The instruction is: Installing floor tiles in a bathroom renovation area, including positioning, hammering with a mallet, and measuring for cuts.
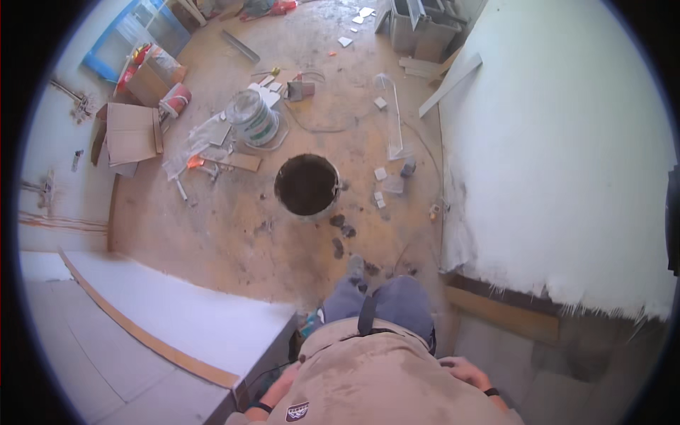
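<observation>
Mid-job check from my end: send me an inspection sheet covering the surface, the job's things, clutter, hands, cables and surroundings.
Surface: brown floor, dusty and stained.
Job's things: open bucket stands ahead of the person; its dark inside cannot be made out.
Clutter: white bucket, cardboard box, wood strip, white scraps; dark clumps near the feet.
Hands: left hand and right hand low at either side of the beige shirt; whether they grip anything cannot be told.
Cables: thin curved line on the floor beyond the open bucket, possibly a cord.
Surroundings: white wall at right, ragged along its lower edge; grey bin at the far end.
</observation>
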`<action>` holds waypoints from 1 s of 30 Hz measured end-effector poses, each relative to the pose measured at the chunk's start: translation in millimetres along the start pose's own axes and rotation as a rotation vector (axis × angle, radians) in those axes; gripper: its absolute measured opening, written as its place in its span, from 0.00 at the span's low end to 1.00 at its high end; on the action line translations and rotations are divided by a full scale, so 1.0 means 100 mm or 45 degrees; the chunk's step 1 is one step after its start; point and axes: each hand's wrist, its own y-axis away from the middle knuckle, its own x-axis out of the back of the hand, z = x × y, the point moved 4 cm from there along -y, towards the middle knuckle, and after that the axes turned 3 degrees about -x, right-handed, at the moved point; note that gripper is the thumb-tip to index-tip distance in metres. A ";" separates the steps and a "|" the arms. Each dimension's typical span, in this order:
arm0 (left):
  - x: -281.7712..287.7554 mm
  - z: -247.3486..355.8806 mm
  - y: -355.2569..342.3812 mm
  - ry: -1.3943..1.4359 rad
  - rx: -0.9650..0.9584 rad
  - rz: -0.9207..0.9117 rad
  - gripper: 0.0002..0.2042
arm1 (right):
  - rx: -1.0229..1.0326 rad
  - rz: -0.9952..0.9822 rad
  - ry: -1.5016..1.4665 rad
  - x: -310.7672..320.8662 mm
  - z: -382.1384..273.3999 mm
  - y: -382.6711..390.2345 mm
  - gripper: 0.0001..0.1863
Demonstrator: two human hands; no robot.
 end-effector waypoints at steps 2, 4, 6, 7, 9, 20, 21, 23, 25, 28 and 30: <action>-0.16 0.28 -0.07 -0.052 -0.005 0.001 0.21 | 0.163 0.000 -0.014 0.07 0.14 -0.49 0.23; -0.32 0.52 -0.08 -0.084 -0.024 0.030 0.21 | 0.190 0.110 -0.013 0.23 0.11 -0.76 0.23; -0.49 0.71 -0.10 -0.101 -0.033 0.051 0.21 | 0.209 0.261 -0.041 0.47 -0.09 -0.86 0.22; -0.57 0.81 -0.13 -0.101 -0.034 0.061 0.21 | 0.173 0.267 -0.047 0.61 -0.17 -0.89 0.22; -0.72 0.99 -0.23 -0.091 -0.035 0.093 0.21 | 0.123 0.268 -0.059 0.86 -0.54 -1.02 0.22; -2.09 2.29 -0.76 0.010 -0.064 0.234 0.21 | 0.138 0.196 0.031 2.82 -2.69 -1.76 0.21; -2.20 2.44 -0.73 0.012 -0.075 0.242 0.21 | 0.157 0.188 0.038 2.96 -2.92 -1.79 0.21; -2.38 2.80 -0.89 0.019 -0.042 0.233 0.21 | 0.157 0.193 0.050 3.26 -3.33 -1.92 0.21; -2.50 3.13 -0.96 0.020 -0.043 0.222 0.21 | 0.190 0.188 0.059 3.48 -3.78 -2.02 0.21; -2.60 3.71 -1.12 0.013 -0.039 0.205 0.21 | 0.239 0.185 0.072 3.64 -4.45 -2.13 0.20; -2.63 4.13 -1.30 0.003 -0.033 0.200 0.21 | 0.253 0.170 0.083 3.68 -4.86 -2.25 0.20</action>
